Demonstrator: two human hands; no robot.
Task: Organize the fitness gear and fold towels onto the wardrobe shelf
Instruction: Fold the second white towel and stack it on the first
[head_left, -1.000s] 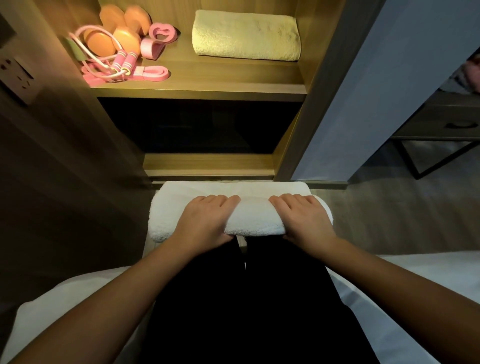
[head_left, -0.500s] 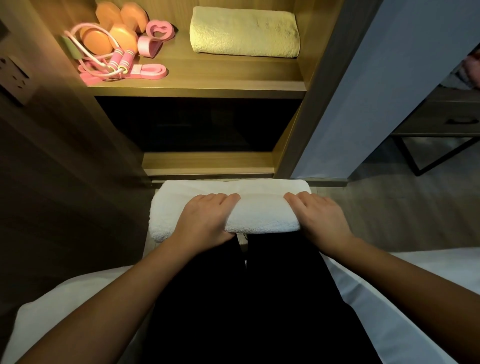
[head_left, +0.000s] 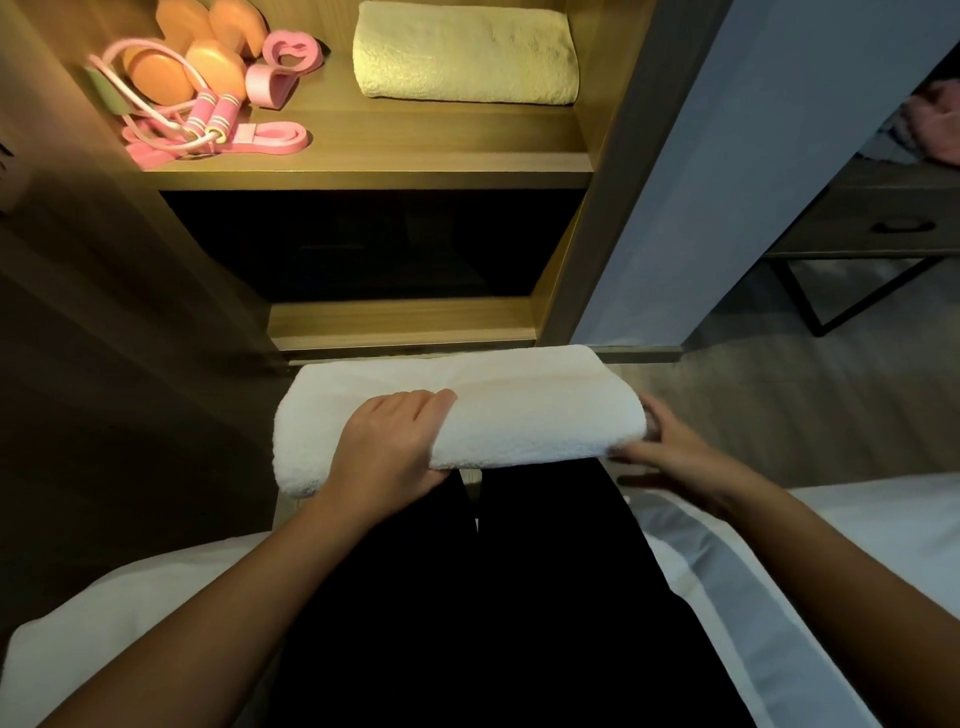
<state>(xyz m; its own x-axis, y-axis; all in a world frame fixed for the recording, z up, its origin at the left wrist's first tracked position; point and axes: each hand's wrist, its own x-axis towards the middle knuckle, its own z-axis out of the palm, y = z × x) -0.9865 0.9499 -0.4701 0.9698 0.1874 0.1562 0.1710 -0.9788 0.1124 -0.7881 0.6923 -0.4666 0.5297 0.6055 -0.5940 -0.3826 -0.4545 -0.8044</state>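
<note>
Left hand (head_left: 389, 447) grips the near edge of the folded white towel (head_left: 519, 415), fingers curled over top. Right hand (head_left: 675, 452) cups its right end, fingertips hidden. Towel lies across the lap (head_left: 519, 597).

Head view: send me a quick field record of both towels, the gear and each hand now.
white folded terry towel: across the person's dark-clad legs, not yet shelved
left hand: fingers curled over the towel's near edge, gripping it
right hand: at the towel's right end, blurred; grip unclear
pale yellow folded towel: right side of the lit wooden wardrobe shelf
fitness gear: orange dumbbells, pink skipping rope, pink bands, clustered on the shelf's left side
</note>
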